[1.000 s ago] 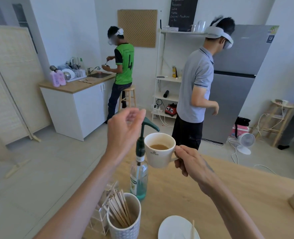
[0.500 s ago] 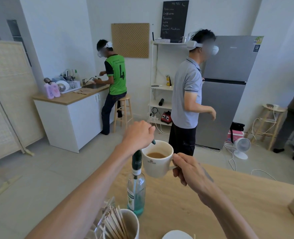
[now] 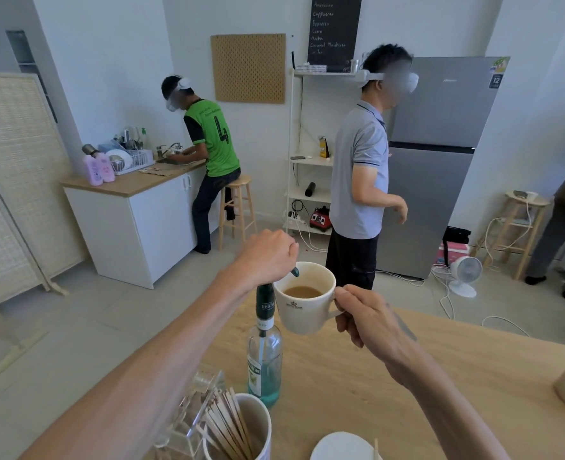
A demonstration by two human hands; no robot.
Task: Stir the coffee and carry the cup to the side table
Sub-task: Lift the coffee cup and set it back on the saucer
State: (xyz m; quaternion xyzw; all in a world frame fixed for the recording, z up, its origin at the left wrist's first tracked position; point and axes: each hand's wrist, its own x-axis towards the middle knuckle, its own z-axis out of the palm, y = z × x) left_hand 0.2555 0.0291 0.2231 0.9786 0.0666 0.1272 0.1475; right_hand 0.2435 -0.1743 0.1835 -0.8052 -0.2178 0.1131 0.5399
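The right hand [image 3: 370,318] holds a white coffee cup [image 3: 306,298] by its handle, fingers closed around it, the cup lifted above the far edge of the wooden table [image 3: 374,380]. Light brown coffee sits low inside the cup. The left hand [image 3: 267,257] is curled shut over the green pump head of a syrup bottle [image 3: 264,353]; the pump's spout shows just over the cup's rim at 10 o'clock. The bottle stands on the table directly at 7 o'clock of the cup, touching or nearly touching its side, with a little blue-green liquid at its base. Near the bottom edge, at 6 o'clock of the bottle, a white mug of wooden stir sticks [image 3: 241,429] stands beside a clear acrylic holder [image 3: 191,423]. A white saucer [image 3: 340,448] lies at 5 o'clock. Across the room, two people in headsets stand, one at a sink, one by a grey fridge [image 3: 440,154].
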